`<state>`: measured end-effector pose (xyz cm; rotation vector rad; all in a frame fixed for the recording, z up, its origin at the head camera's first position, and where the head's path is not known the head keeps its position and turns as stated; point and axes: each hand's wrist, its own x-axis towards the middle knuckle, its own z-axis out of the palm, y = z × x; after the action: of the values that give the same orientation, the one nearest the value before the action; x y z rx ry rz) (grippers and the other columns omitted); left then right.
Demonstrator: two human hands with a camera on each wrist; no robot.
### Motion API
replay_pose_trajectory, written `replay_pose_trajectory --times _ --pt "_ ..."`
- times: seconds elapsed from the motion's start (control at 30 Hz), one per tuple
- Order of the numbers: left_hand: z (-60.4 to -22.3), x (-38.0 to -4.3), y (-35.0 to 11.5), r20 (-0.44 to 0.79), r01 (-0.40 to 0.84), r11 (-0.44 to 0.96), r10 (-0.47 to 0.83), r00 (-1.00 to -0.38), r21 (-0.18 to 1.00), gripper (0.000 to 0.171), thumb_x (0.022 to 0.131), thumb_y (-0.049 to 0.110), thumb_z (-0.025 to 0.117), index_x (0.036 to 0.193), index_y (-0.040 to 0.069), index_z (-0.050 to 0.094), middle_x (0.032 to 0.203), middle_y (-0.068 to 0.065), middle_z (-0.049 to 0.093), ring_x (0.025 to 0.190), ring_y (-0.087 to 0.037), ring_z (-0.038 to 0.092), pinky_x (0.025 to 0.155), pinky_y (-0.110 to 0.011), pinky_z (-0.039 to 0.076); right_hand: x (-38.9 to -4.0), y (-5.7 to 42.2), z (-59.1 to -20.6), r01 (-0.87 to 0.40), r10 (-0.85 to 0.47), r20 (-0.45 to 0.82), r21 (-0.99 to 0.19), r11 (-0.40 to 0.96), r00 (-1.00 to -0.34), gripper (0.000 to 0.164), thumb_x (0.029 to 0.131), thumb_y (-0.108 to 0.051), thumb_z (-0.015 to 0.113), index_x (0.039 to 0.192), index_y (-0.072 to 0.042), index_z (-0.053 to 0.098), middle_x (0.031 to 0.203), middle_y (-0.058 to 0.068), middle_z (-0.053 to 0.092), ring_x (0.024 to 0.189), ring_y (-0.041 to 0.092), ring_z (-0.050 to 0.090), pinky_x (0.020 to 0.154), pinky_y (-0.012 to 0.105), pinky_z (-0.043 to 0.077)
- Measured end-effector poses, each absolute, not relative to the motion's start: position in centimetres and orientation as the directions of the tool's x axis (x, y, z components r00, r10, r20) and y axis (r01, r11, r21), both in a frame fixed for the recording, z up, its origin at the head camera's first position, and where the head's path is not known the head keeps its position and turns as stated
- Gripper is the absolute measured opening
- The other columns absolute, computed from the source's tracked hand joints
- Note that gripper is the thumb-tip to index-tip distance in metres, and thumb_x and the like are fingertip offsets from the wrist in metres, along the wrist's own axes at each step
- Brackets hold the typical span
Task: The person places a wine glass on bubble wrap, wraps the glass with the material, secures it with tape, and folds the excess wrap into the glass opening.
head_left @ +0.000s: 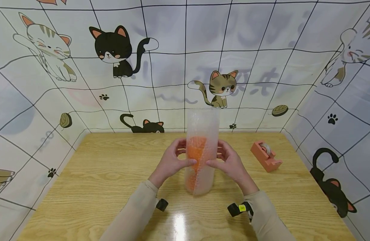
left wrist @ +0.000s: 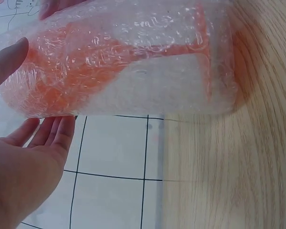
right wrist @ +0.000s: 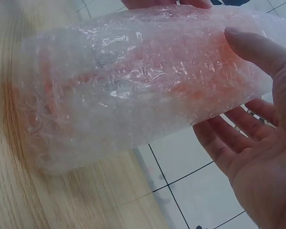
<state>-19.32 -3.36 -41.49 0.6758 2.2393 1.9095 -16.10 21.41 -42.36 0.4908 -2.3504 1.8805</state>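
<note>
A tall roll of clear bubble wrap [head_left: 202,122] stands upright at the middle of the table. Inside it shows an orange stemmed glass [left wrist: 81,71], its bowl higher up and its stem and flat foot near the roll's lower end. My left hand [head_left: 175,155] grips the roll from the left, thumb across the front and fingers curving round the side. From the right, my right hand [head_left: 230,159] holds it the same way, its thumb [right wrist: 252,47] lying on the wrap. The fingertips behind the roll are partly hidden.
A pink tape dispenser [head_left: 265,155] with a roll of tape sits at the right of the wooden table [head_left: 112,167]. Behind the table's far edge and along both sides hangs a cat-patterned cloth [head_left: 167,67].
</note>
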Motion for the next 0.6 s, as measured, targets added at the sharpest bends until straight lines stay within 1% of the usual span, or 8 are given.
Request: replay_pose_trajectory --times 0.13,0.33,0.53,0.6 --pt "-41.41 -19.27 -3.47 0.198 0.258 0.094 0.412 -0.889 0.962 0.076 0.078 0.008 0.091 0.143 0.007 0.050 0.136 -0.011 0.058 0.126 -0.028 0.054 0.113 -0.049 0.045 -16.00 21.31 -42.29 -0.332 -0.194 0.296 -0.923 0.193 -0.935 0.078 0.083 0.001 0.084 0.150 -0.005 0.045 0.141 0.015 0.057 0.117 0.014 0.062 0.096 0.026 0.054" --pt "-41.32 -19.11 -3.71 0.199 0.259 0.088 0.428 -0.882 0.962 0.076 0.079 0.009 0.091 0.142 0.008 0.049 0.136 -0.009 0.057 0.127 -0.027 0.053 0.113 -0.049 0.044 -15.66 21.16 -42.21 -0.352 -0.207 0.309 -0.911 0.217 -0.928 0.080 0.082 -0.002 0.086 0.150 -0.008 0.044 0.142 0.009 0.056 0.120 0.016 0.060 0.098 0.026 0.052" --pt "-41.24 -19.00 -4.11 0.215 0.273 0.072 0.436 -0.874 0.959 0.067 0.084 0.019 0.088 0.139 0.008 0.050 0.133 -0.009 0.058 0.125 -0.025 0.055 0.112 -0.048 0.045 -15.37 21.09 -42.25 -0.362 -0.224 0.312 -0.903 0.233 -0.923 0.080 0.083 -0.004 0.086 0.150 -0.010 0.043 0.144 0.008 0.054 0.123 0.020 0.058 0.100 0.027 0.051" --pt "-41.19 -18.97 -4.21 0.229 0.289 0.075 0.441 -0.868 0.954 0.067 0.086 0.022 0.087 0.140 0.008 0.050 0.132 -0.009 0.058 0.124 -0.025 0.055 0.112 -0.046 0.046 -15.27 21.09 -42.32 -0.366 -0.232 0.313 -0.900 0.238 -0.921 0.079 0.083 -0.005 0.086 0.150 -0.011 0.043 0.143 0.007 0.054 0.124 0.022 0.058 0.101 0.028 0.051"
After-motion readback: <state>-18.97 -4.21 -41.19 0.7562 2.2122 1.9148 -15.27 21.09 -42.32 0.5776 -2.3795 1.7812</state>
